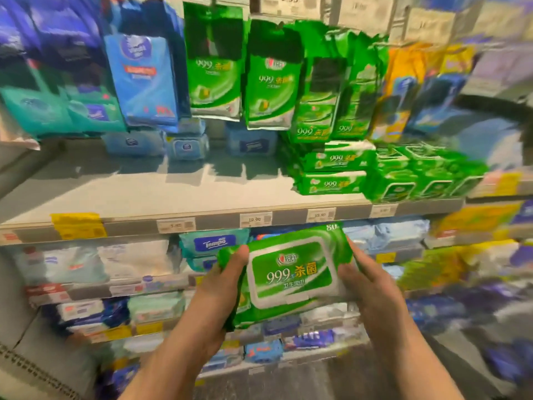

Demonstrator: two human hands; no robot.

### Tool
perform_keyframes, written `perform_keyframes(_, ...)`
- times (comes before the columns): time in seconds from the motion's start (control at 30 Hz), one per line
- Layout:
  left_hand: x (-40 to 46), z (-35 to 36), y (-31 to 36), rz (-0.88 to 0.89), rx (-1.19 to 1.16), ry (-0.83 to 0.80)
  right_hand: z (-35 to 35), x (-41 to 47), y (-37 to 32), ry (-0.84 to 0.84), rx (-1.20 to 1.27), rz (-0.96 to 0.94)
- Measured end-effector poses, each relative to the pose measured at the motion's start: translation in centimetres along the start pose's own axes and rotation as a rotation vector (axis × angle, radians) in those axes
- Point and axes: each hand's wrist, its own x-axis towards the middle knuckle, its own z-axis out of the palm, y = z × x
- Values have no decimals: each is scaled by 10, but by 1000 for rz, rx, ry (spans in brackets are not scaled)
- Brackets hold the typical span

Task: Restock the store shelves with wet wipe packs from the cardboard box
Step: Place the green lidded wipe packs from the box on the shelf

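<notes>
Hands on either end, I held one green wet wipe pack (291, 274) in front of the shelving, face-up, its white lid panel toward me. My left hand (215, 295) gripped the left end with the thumb laid over the top edge and the fingers curled underneath; my right hand (372, 287) clasped the right end the same way. The pack hung below the front lip of the main shelf (161, 194), just under its row of price tags (255, 220), and touched nothing but my hands.

Matching green stock (331, 171) sat stacked at the right end of that shelf, with more green packs (415, 180) just right of the stack. Left of the stack the shelf board was bare at the front, with a few pale blue packs (187, 145) pushed to the back. I judged the spot beside the stack to be the target — the pack had yet to rise above the lip.

Risks as I saw them: the hanging green bags (271, 76) dangled low over the shelf, so a high lift could knock them swinging; the pack was soft and slick, so a loose pinch could let one end sag and slip; and pushing in crooked could topple the stack. Much of the view was blurred, and I couldn't make out the cardboard box.
</notes>
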Motion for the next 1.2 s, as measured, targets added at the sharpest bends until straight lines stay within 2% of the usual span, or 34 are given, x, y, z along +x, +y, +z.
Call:
perform_keyframes(0.17, 52, 37, 37, 157, 127, -141, -26, 55, -26, 60, -292, -58)
perform_keyframes(0.27, 78, 58, 60, 315, 373, -164, -37, 86, -35, 79, -432, -41)
perform_keyframes(0.33, 94, 71, 72, 421, 482, -168, -47, 106, -34, 108, -445, -29)
perform_keyframes(0.5, 137, 93, 86, 594, 473, -298, -68, 150, -29, 188, -435, -106)
perform_keyframes(0.6, 161, 106, 83, 644, 468, -233, -80, 177, -29, 212, -466, -175)
perform_keyframes(0.73, 181, 123, 74, 717, 568, -86, -95, 216, -20, 165, -425, -247)
perform_keyframes(0.87, 191, 139, 67, 830, 692, 32, -115, 238, -4, 149, -522, -427)
perform_keyframes(1.03, 202, 162, 57, 876, 691, 103, -130, 251, 5, 139, -486, -291)
perform_keyframes(1.2, 217, 168, 40, 877, 721, 185, -137, 240, 2, 117, -652, -260)
